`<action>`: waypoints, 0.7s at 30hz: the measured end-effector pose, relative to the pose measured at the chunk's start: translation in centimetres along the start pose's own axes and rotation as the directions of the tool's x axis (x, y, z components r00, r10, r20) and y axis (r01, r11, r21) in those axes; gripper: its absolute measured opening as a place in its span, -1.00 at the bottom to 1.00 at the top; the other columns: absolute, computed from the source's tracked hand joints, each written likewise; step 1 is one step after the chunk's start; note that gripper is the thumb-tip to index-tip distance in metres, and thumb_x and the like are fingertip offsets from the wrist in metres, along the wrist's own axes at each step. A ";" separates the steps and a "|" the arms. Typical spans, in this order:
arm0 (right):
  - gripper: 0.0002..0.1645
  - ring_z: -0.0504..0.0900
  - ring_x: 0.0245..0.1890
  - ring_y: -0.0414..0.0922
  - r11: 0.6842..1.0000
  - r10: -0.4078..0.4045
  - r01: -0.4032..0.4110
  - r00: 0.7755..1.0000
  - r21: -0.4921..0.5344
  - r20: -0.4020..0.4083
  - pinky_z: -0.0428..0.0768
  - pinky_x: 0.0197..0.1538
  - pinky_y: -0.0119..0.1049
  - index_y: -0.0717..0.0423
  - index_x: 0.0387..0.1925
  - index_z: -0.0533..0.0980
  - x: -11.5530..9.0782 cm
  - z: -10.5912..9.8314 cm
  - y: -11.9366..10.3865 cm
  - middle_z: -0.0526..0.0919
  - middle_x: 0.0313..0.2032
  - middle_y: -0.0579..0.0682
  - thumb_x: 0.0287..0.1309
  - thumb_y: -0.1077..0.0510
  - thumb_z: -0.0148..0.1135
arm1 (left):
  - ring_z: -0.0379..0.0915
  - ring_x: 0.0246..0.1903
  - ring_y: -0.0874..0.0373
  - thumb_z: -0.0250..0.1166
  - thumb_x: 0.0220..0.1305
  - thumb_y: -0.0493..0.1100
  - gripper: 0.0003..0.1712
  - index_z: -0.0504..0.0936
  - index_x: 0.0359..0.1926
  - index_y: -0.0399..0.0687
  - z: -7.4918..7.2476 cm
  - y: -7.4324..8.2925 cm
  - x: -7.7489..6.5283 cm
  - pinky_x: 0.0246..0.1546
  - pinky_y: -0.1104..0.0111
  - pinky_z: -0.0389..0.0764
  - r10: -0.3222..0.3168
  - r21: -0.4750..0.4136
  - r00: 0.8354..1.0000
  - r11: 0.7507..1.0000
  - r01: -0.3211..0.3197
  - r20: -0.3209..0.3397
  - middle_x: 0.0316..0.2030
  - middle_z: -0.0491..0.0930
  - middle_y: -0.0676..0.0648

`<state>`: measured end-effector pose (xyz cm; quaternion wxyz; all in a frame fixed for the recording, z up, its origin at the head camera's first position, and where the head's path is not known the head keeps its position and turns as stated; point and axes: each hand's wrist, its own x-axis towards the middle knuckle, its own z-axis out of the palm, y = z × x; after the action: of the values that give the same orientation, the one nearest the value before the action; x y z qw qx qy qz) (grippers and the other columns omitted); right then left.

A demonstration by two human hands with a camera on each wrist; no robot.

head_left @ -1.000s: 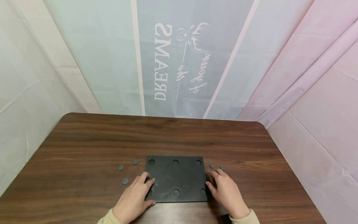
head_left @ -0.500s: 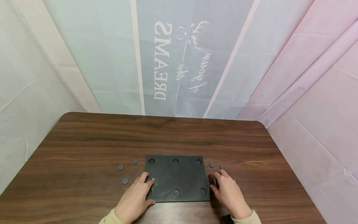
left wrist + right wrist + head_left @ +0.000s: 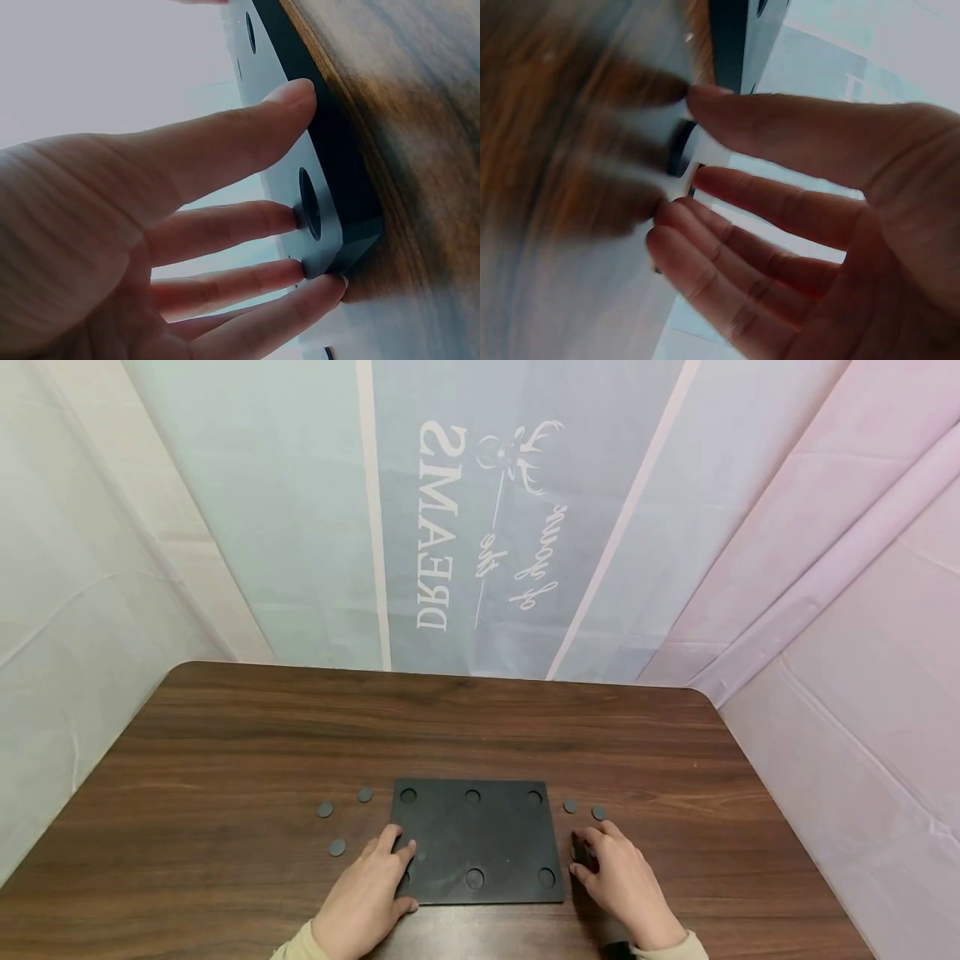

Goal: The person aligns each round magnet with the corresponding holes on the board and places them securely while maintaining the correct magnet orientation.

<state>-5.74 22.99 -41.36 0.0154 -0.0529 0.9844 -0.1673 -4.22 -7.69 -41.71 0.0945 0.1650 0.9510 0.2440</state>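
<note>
A flat black rectangular board [image 3: 480,839] with round recesses lies on the table. My left hand [image 3: 365,885] rests at its near left corner, thumb at the front edge and fingers on the top and left side; in the left wrist view the thumb [image 3: 292,101] lies along the front rim near a recess [image 3: 310,202]. Beside the board's right edge, apart from it, my right hand [image 3: 618,877] hovers low over the table with loosely bent fingers. A small dark disc [image 3: 681,148] lies between its thumb and fingers, with a gap around it.
Several grey discs lie on the brown wood table [image 3: 450,727]: one disc [image 3: 337,847] and two others left of the board, and another disc [image 3: 570,807] beside a further one to its right. A printed curtain [image 3: 480,527] hangs behind the table.
My right hand has let go of the board's right edge and moved right, uncovering that edge. The left hand has stayed at the board's near left corner.
</note>
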 end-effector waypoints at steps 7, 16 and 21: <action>-0.68 0.44 -0.48 -0.25 0.999 -0.007 0.008 1.000 0.036 -0.023 0.42 -0.48 -0.41 0.12 -0.20 0.67 0.0 0.5 0.4 0.47 -0.43 -0.10 -0.11 0.27 0.49 | 0.50 -0.15 -0.16 0.57 -0.15 -0.14 -0.29 0.59 0.05 -0.39 0.2 0.0 0.1 -0.41 0.14 0.60 -0.001 0.007 1.000 1.000 0.001 -0.001 0.06 0.40 -0.28; -0.78 0.51 -0.50 -0.29 0.997 -0.039 0.044 0.996 0.066 -0.083 0.49 -0.45 -0.45 0.12 -0.36 0.66 0.2 0.9 0.4 0.51 -0.46 -0.12 -0.13 0.35 0.46 | 0.49 -0.11 -0.16 0.56 -0.15 -0.12 -0.28 0.59 0.07 -0.36 0.2 -0.2 0.3 -0.38 0.12 0.60 -0.019 0.006 1.000 1.000 0.019 0.009 0.08 0.40 -0.27; -0.78 0.51 -0.51 -0.29 0.997 -0.033 0.038 0.997 0.067 -0.074 0.50 -0.44 -0.45 0.09 -0.38 0.63 0.2 1.1 0.4 0.52 -0.45 -0.12 -0.13 0.35 0.47 | 0.49 -0.12 -0.17 0.56 -0.14 -0.11 -0.28 0.58 0.08 -0.34 0.3 -0.3 0.4 -0.46 0.16 0.58 -0.044 -0.002 0.998 0.999 0.044 0.035 0.04 0.40 -0.22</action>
<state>-5.88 22.99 -42.55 -0.0217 -0.0638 0.9768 -0.2031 -4.59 -7.64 -42.20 0.1169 0.1480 0.9522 0.2404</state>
